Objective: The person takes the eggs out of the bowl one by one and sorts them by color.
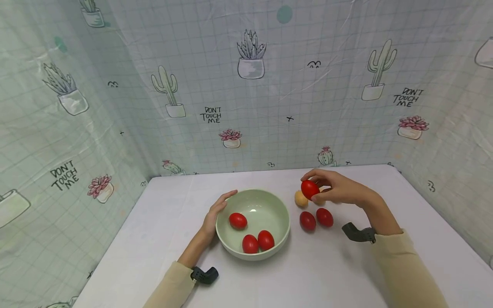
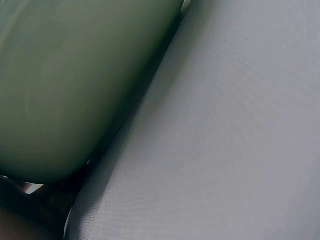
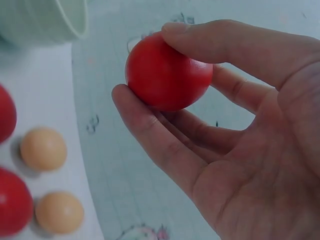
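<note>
In the head view my right hand (image 1: 335, 187) pinches a red egg (image 1: 310, 189) above the table, right of a pale green bowl (image 1: 285, 233). The right wrist view shows that egg (image 3: 167, 75) held between the thumb and fingertips of this hand (image 3: 240, 120). My left hand (image 1: 213, 216) lies along the bowl's left side with extended fingers; its thumb cannot be made out. Inside the bowl are three red eggs, one at the left (image 1: 238, 220) and a pair near the front (image 1: 265, 240). Close up, the left wrist view shows the bowl's outer wall (image 2: 75, 80).
Two red eggs (image 1: 307, 221) lie on the white table (image 1: 169, 222) below my right hand. Behind them are several tan eggs (image 1: 301, 199), partly hidden by the hand. A cloth printed with cacti (image 1: 250, 98) hangs behind and on both sides.
</note>
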`<state>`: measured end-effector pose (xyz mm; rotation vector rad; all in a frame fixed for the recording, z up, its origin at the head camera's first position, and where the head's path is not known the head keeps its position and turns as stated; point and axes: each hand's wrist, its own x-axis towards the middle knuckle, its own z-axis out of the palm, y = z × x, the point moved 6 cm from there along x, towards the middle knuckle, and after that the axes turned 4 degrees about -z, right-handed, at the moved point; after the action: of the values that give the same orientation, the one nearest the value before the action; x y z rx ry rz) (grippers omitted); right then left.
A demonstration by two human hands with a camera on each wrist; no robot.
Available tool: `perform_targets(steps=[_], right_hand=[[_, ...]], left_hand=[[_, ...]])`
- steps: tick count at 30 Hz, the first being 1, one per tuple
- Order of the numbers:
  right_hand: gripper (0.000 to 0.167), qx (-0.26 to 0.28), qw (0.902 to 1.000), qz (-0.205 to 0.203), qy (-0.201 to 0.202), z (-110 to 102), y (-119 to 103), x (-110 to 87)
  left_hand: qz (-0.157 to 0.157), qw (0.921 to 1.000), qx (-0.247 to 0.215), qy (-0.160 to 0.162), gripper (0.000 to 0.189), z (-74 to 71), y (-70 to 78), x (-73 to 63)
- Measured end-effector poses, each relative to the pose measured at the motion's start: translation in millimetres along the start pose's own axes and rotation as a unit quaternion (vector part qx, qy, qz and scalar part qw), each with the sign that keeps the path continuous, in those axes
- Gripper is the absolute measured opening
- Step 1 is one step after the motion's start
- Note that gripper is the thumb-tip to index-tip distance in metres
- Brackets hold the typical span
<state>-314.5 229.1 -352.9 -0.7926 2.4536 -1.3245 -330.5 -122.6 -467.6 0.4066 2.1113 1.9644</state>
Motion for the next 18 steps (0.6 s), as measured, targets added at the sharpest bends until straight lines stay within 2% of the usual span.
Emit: perform_targets(steps=[8, 18], right_hand=[[0.055, -0.014, 0.9995, 0.016, 0.023, -19.6, 27.6, -25.2], [0.061, 0.003, 0.9981, 0.058, 0.021, -27.5, 61.0, -43.6]], left_hand=[[-0.002, 1.0000, 0.002, 0.003, 0.053, -0.1, -0.7, -0.3], [0.000, 1.0000, -0.003, -0.003, 0.053, -1.2, -1.1, 0.9]])
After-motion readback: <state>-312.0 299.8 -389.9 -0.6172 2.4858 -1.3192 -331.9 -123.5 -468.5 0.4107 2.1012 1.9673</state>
